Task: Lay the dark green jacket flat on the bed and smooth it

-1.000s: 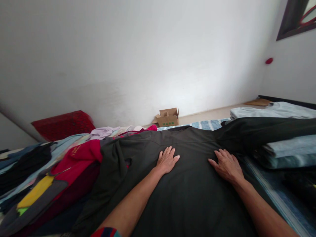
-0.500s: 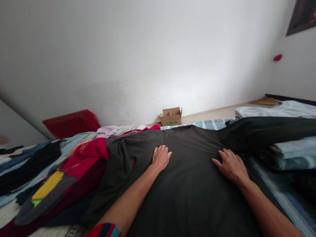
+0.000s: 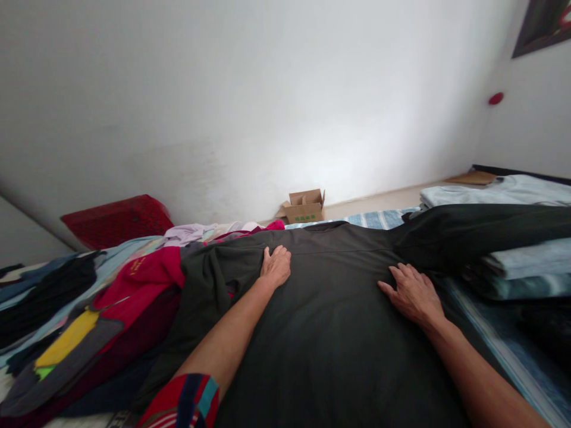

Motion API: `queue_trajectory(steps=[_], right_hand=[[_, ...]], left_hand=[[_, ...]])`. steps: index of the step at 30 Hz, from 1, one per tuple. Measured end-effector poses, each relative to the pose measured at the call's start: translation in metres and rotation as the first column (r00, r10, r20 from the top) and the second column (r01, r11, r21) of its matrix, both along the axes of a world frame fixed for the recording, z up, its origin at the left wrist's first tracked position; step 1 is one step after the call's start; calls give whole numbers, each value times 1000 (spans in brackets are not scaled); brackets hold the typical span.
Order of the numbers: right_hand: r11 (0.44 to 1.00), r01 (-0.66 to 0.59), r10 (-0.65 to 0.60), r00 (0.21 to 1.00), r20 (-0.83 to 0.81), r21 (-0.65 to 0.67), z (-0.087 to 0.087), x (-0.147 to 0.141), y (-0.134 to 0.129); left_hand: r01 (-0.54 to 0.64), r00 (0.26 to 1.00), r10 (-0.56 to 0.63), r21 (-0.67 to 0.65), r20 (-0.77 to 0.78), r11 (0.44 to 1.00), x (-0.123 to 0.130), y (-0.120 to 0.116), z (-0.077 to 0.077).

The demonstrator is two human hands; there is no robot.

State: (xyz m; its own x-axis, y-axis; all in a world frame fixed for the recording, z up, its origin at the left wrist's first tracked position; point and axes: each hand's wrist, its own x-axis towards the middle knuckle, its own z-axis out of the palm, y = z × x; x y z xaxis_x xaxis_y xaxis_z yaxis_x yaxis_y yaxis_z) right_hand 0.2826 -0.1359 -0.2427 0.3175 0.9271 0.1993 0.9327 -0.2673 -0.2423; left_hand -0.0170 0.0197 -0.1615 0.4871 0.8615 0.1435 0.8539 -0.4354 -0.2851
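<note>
**Both hands flat on a dark shirt spread over the bed**

A dark charcoal long-sleeved cloth shirt (image 3: 339, 321) lies spread face-down along the middle of the bed, its collar toward the far edge. The left hand (image 3: 276, 266) rests on the shirt's upper left shoulder area, fingers loosely curled and pressing the cloth, gripping nothing that can be seen. The right hand (image 3: 413, 293) lies open and flat on the right side of the body panel, fingers spread, holding nothing.

The shirt's right sleeve (image 3: 482, 229) stretches toward the bed's right edge, draped over a stack of folded pale blue garments (image 3: 513, 261); the left sleeve (image 3: 200, 297) hangs crumpled beside a heap of mixed red, black and yellow clothes (image 3: 89, 309) at the left edge. A blue striped bedcover (image 3: 486, 333) shows under the shirt.

This looks like the smoothing stage before folding. The next move seems to call for a grip on a sleeve or side seam, with the other hand pinning the cloth so the body stays flat.

Beyond the far edge, a small open cardboard box (image 3: 304, 206) sits on the floor against the white wall.
</note>
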Motion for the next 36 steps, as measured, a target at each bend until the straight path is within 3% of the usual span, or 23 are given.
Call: queue_trajectory(steps=[24,36], right_hand=[[1000,-8,8,1000,-3,-13,7,-1,-2],[1000,-4,5,1000,6,-27,9,-1,-2]], left_hand=[[-188,970,192,-39,147,981,-1,22,10],[-216,963,232,-124,135,969,5,33,4]])
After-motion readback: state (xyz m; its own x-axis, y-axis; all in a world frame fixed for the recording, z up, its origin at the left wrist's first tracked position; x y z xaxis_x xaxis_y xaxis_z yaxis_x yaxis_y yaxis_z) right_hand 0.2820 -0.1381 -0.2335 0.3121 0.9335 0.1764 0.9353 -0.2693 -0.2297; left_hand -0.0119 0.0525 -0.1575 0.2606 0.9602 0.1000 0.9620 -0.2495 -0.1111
